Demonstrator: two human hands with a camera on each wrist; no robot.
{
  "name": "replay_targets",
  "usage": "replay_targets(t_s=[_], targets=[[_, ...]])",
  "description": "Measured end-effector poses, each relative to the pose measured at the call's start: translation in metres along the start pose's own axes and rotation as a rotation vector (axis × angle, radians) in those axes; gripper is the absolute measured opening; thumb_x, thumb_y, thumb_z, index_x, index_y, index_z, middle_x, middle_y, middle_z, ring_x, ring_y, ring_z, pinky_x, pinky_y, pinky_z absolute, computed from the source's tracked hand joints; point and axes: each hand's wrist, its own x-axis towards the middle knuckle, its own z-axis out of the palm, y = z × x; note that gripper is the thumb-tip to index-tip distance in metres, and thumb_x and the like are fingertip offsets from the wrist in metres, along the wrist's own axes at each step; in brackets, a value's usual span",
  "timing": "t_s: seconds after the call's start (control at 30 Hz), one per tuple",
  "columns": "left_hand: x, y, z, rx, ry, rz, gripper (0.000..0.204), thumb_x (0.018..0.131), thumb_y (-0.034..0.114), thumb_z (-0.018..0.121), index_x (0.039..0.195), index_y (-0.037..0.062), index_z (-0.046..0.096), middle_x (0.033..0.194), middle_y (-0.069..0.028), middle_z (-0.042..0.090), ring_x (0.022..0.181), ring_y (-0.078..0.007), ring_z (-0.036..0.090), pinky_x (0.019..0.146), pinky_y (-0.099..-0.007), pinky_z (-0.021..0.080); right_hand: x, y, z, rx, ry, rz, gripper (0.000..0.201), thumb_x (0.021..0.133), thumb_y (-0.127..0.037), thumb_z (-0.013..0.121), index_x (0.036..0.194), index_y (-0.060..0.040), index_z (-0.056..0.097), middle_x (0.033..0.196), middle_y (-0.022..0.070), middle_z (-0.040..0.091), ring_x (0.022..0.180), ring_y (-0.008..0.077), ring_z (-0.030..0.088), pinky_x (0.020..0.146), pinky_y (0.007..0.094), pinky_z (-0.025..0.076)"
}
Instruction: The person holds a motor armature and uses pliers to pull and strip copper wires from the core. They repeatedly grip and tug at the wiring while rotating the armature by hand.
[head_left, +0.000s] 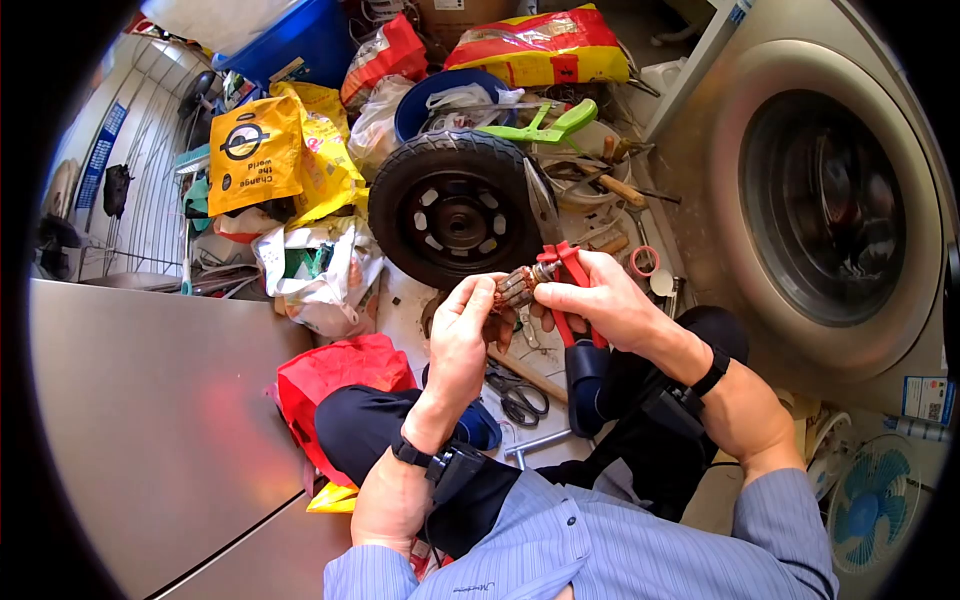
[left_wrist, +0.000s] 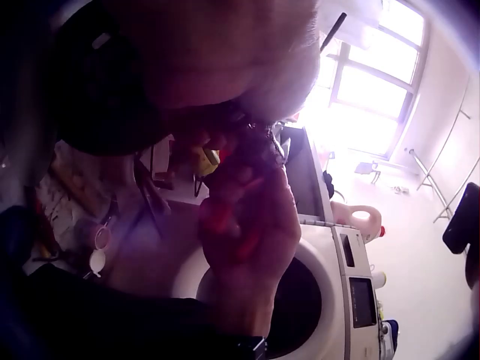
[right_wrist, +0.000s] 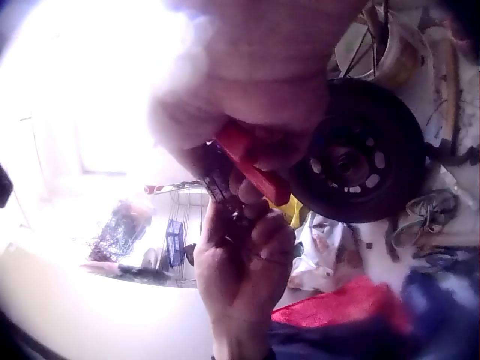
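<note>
A small cylindrical metal part with reddish-brown windings (head_left: 515, 289) is held between both hands in the head view. The left hand (head_left: 460, 335) pinches its left end with thumb and fingers. At its right end, the right hand (head_left: 610, 300) steadies the part with the thumb and also grips red-handled pliers (head_left: 568, 262), whose handles point down. In the right wrist view the red handle (right_wrist: 255, 166) lies under the right hand (right_wrist: 255, 90), with the left hand (right_wrist: 247, 270) below it. The left wrist view is dark around the fingers.
Beyond the hands stands a black-tyred wheel (head_left: 455, 210). A washing machine (head_left: 820, 200) is at the right, a silver panel (head_left: 170, 400) at the left. Black scissors (head_left: 520, 398), a wooden handle (head_left: 530, 375) and a red bag (head_left: 340, 385) lie near the legs.
</note>
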Motion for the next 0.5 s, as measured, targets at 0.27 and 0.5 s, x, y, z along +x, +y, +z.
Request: replay_targets(t_s=[0.27,0.5], targets=[[-0.0028,-0.0021,0.0053,0.017,-0.031,0.054,0.031,0.107,0.026,0.059,0.125,0.0002,0.063,0.091,-0.0034,0.068,0.071,-0.0093,0.060,0.062,-0.0247,0.049,-0.0029,-0.0042,0.0028,-0.038,0.033,-0.004,0.028,0.095,-0.020,0.073,0.113,0.0004,0.064,0.080,0.0064,0.069,0.064,0.0093,0.062,0.056,0.0260,0.049],[-0.0062,0.0048,0.0090,0.196,0.018,0.179,0.034,0.103,0.026,0.068,0.125,0.0003,0.068,0.092,-0.0006,0.066,0.073,-0.0060,0.056,0.063,-0.0222,0.046,-0.0013,-0.0047,0.0034,0.028,0.014,-0.039,0.030,0.100,-0.029,0.069,0.108,-0.0003,0.065,0.080,0.0055,0.069,0.062,0.0094,0.060,0.055,0.0258,0.048]])
